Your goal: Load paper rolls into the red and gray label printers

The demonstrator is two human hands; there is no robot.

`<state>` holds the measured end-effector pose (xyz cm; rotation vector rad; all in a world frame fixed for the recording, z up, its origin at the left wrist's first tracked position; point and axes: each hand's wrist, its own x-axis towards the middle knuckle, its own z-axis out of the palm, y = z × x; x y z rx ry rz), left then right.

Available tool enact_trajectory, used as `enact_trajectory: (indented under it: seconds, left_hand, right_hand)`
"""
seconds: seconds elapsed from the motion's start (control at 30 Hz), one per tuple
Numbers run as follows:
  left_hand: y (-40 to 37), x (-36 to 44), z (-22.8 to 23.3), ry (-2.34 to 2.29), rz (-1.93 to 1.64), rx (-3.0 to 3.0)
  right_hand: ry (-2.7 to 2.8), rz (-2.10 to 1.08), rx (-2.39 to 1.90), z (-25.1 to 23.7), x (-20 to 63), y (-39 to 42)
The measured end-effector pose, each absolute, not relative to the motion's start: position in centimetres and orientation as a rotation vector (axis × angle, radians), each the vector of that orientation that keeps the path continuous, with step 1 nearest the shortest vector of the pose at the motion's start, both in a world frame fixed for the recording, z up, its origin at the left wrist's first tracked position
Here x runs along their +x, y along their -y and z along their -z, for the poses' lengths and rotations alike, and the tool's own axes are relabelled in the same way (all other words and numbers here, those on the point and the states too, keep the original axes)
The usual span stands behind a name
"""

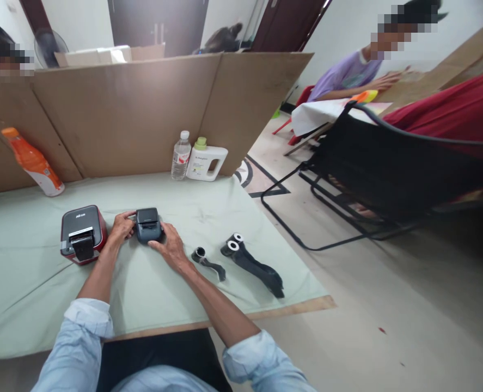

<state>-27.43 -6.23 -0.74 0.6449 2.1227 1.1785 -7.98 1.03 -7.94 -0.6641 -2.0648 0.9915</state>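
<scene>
Looking down, I see the counter (29,305) under a pale green cloth, then the red and black printer (81,233) at my left. Beside it sits the small dark printer (147,224), gripped from both sides: my left hand (121,227) and right hand (168,246) have their fingers curled against it. 2 black parts (252,263) lie just right.

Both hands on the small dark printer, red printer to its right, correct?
Not quite. The head view shows both hands, left hand and right hand, on the dark printer, but the red printer sits to its left, not right.
</scene>
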Motion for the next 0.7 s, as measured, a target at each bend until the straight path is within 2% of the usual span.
enact_trajectory:
  seconds: [0.7]
  left_hand:
    - [6.7,-27.8,-0.3,-2.135,-1.124,0.621]
  right_hand:
    - [2.070,-0.965,-0.636,7.9,-8.5,-1.0]
